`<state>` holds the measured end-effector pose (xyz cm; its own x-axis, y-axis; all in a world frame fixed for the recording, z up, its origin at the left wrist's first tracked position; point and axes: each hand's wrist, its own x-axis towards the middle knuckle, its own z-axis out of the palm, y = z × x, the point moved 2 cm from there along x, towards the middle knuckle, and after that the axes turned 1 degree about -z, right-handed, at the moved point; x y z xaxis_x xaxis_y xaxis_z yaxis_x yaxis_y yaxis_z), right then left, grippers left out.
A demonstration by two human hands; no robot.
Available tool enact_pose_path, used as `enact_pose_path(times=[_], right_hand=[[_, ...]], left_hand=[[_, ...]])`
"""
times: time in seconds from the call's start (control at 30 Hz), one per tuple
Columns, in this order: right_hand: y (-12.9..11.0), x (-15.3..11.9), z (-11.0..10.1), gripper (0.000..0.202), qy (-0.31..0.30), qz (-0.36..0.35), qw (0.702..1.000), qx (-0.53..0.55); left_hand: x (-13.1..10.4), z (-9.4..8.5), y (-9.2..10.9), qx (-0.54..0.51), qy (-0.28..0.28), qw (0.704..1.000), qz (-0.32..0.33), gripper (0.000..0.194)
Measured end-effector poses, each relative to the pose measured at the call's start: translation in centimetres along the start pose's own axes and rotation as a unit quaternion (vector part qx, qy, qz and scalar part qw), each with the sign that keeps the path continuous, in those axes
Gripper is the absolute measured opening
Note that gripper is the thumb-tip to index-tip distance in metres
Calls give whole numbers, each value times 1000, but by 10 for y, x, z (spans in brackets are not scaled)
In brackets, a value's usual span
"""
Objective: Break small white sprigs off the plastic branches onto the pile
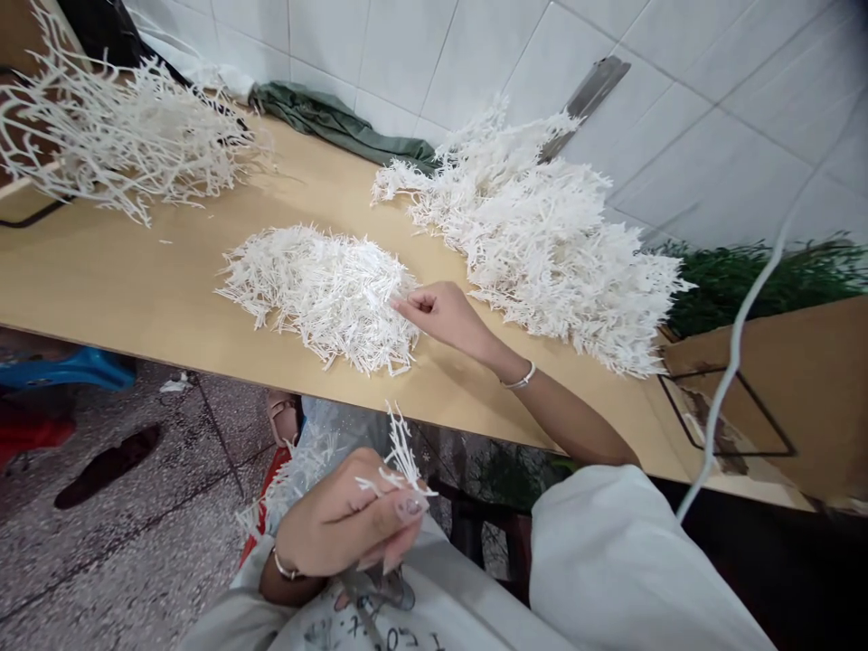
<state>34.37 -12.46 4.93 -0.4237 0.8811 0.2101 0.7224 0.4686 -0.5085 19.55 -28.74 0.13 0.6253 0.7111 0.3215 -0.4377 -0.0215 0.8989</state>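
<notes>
The left hand (353, 520) is in front of the person's body, below the front edge of the counter (169, 280), its grip closed on a few white branched sprigs (401, 452) pinched between thumb and fingers, tips pointing up and outward. The right hand (444, 312) reaches over the counter to the right end of the middle pile (318, 294) of short white pieces. Its fingers are curled, with thumb and forefinger close together; I cannot tell whether that grip is fully closed or has a piece in it.

The counter carries 2 other white heaps: a large, bushy pile (542, 235) on the right, toward the wall, and a looser bundle of longer strands (136, 136) at the far left. A dark green cloth (339, 117) lies along the back, between those 2 heaps. At the right end, green foliage (746, 271) shows behind a cardboard box (787, 380), and a white cable (736, 334) hangs in front of it.

More white pieces (302, 475) lie below the counter, just beyond the left hand. A bracelet (521, 375) circles the right wrist. On the speckled floor (163, 515), at left, is 1 dark slipper (108, 466).
</notes>
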Motion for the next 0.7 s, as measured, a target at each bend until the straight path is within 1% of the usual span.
enact_pose_path(times=[0.07,0.1,0.13,0.17,0.2,0.27,0.3,0.37,0.43,0.5,0.53,0.57,0.63,0.7], right_hand=[[-10,-13,-1,49,35,-18,999,2],[-18,-21,-3,46,44,-29,998,23],[-26,-29,-4,44,23,-39,997,66],[-35,-37,-4,45,-29,-48,990,128],[-44,-46,-4,45,-100,-49,975,192],[-59,-60,-5,44,-237,-40,927,289],[-64,-65,-5,42,-292,-34,898,326],[-70,-72,-7,38,-361,-26,852,379],[-71,-75,-9,35,-391,-19,824,410],[-69,-76,-11,34,-385,-12,818,427],[-67,-76,-11,34,-367,-5,820,438],[-66,-77,-11,35,-339,1,824,453],[-63,-78,-9,36,-266,9,830,490],[-61,-81,-3,35,-202,9,829,521]], left_hand=[[0,0,-2,-5,5,1000,7,57],[1,0,-3,-7,6,1000,6,57],[1,-1,-4,-7,8,1000,6,57],[0,-2,-5,-6,10,1000,6,57],[0,-3,-6,-4,12,1000,5,57],[0,-6,-8,-1,9,1000,-4,57],[0,-7,-8,0,3,1000,-13,56],[1,-9,-9,6,-27,999,-33,55],[2,-10,-7,10,-73,996,-44,53],[4,-9,-6,8,-106,994,-39,52],[5,-9,-5,5,-106,994,-31,51],[6,-9,-5,2,-92,995,-24,51],[8,-9,-7,5,-42,999,-12,51],[10,-10,-9,9,6,1000,-10,52]])
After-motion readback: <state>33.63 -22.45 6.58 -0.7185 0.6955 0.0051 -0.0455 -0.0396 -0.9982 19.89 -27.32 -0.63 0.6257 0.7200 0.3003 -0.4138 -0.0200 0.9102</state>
